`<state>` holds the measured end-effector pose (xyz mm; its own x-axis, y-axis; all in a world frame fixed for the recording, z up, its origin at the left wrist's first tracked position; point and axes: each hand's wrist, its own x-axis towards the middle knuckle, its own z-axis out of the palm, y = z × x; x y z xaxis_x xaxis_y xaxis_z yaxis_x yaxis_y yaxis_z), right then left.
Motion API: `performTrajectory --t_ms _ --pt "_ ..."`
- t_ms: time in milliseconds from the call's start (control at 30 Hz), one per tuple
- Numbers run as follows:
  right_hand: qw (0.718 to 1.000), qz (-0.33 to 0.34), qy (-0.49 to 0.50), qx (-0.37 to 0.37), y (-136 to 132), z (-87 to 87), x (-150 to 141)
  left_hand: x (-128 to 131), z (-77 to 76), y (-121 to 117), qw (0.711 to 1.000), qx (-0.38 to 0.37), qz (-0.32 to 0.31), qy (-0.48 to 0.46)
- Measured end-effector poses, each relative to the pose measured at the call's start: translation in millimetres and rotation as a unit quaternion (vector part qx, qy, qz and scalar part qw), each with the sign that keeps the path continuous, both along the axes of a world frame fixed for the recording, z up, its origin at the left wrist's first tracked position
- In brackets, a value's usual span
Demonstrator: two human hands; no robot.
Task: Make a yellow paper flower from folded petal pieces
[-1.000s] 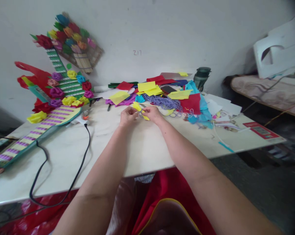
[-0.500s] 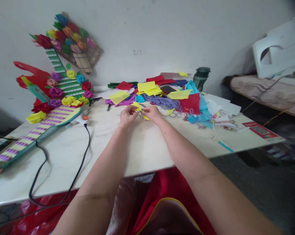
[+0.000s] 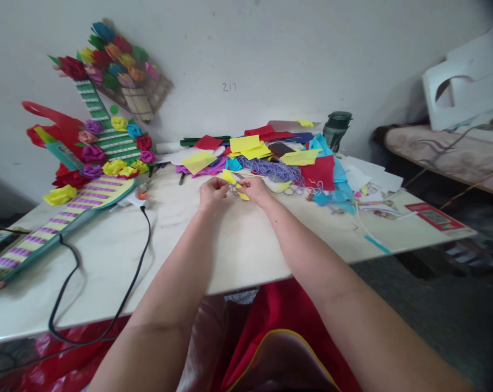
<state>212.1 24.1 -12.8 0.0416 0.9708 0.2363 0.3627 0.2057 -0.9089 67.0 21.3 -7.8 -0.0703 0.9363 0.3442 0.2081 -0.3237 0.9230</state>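
A small piece of yellow crepe paper (image 3: 229, 176) sits pinched at its middle in my right hand (image 3: 254, 190), one end fanning up and the other showing below the fingers. My left hand (image 3: 212, 194) is closed in a pinch just left of it, apart from the paper. A thin strand of purple yarn (image 3: 232, 190) runs between the two hands. Behind them lies a tangled heap of the same purple yarn (image 3: 271, 171), beside several yellow paper sheets (image 3: 246, 144) and a red sheet (image 3: 318, 173).
A dark green bottle (image 3: 336, 130) stands at the back right by crumpled blue paper (image 3: 338, 177). On the left, a striped board with paper flowers (image 3: 91, 198) leans over the white table (image 3: 176, 245). A white plug (image 3: 132, 201) with a black cable (image 3: 142, 256) lies near it.
My left hand has drawn slightly left, away from the yellow paper, and a short gap with yarn has opened between the hands. My right hand has stayed nearly still.
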Motion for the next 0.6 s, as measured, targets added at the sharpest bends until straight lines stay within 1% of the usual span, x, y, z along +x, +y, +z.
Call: performTrajectory --t_ms 67,200,333,400,467,533,600 --pt "1.0 0.0 0.017 -0.017 -1 1.7 -1 1 1.1 -1 0.999 -0.03 -0.014 -0.042" --pt "0.999 0.001 0.04 -0.037 -2 4.5 -2 3 5.9 -8 0.992 -0.083 -0.034 -0.093" --pt "1.0 -0.012 0.023 -0.006 -5 6.5 0 2 7.3 -11 0.98 -0.139 -0.055 -0.132" --pt "1.0 -0.009 0.027 0.012 -7 7.6 2 2 6.4 -11 0.975 -0.155 -0.066 -0.145" --pt "0.999 0.012 0.037 0.017 -9 8.3 1 1 5.5 -10 0.971 -0.162 -0.072 -0.159" --pt "0.998 0.03 0.048 0.006 -9 8.5 0 1 5.6 -10 0.967 -0.166 -0.071 -0.181" --pt "0.998 0.028 0.058 -0.011 -9 8.3 -1 1 7.1 -10 0.959 -0.169 -0.072 -0.214"
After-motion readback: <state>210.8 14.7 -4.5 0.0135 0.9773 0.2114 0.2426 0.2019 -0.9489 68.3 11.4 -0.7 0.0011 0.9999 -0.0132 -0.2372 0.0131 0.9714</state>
